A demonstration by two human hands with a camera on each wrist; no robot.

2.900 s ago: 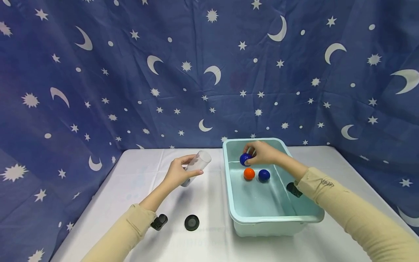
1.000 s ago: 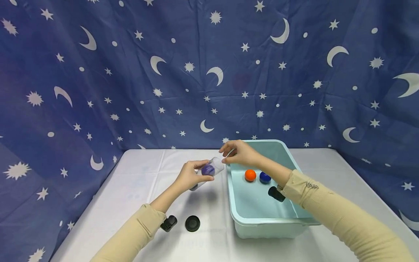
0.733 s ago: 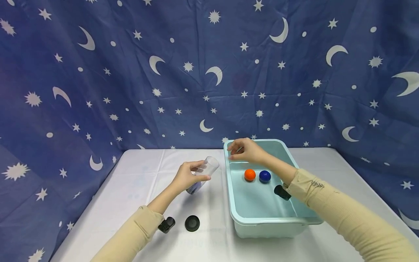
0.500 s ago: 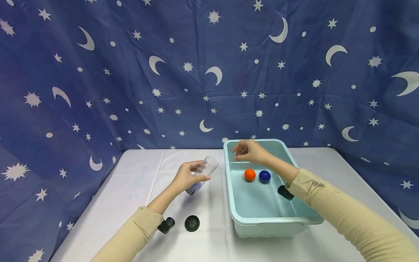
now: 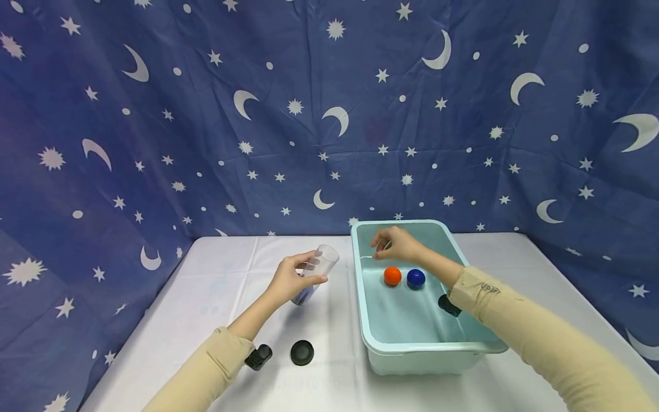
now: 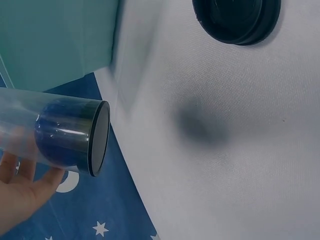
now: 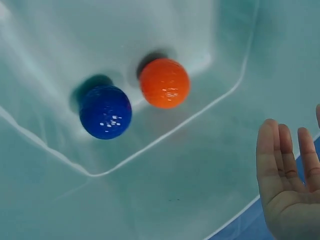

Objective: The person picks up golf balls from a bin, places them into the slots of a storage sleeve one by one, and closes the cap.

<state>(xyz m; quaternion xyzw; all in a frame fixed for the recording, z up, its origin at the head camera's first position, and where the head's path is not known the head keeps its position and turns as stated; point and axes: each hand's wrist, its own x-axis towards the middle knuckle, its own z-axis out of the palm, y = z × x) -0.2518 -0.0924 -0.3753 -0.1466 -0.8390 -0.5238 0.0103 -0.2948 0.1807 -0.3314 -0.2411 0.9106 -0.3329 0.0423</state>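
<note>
My left hand [image 5: 287, 280] grips a clear plastic tube [image 5: 323, 261], which tilts with its uncovered mouth up and to the right. Inside, a blue ball [image 6: 62, 132] lies at the tube's dark-rimmed bottom end, seen through the wall in the left wrist view. My right hand [image 5: 399, 245] hovers over the far part of the light teal bin [image 5: 364, 309], fingers relaxed, holding nothing. Below it on the bin floor sit an orange ball [image 5: 392, 276] and another blue ball [image 5: 416, 278], side by side and apart from the hand in the right wrist view.
A round black lid [image 5: 302, 352] lies on the white tabletop [image 5: 329, 377], left of the bin. Behind the table hangs a dark blue curtain [image 5: 288, 143] with moons and stars. A black wrist camera [image 5: 258, 357] sits under the left sleeve.
The right hand picked a blue ball from the bin, dropped it into the tube, and moved back over the bin. The ball slid to the tube's bottom as the left hand tipped it more upright.
</note>
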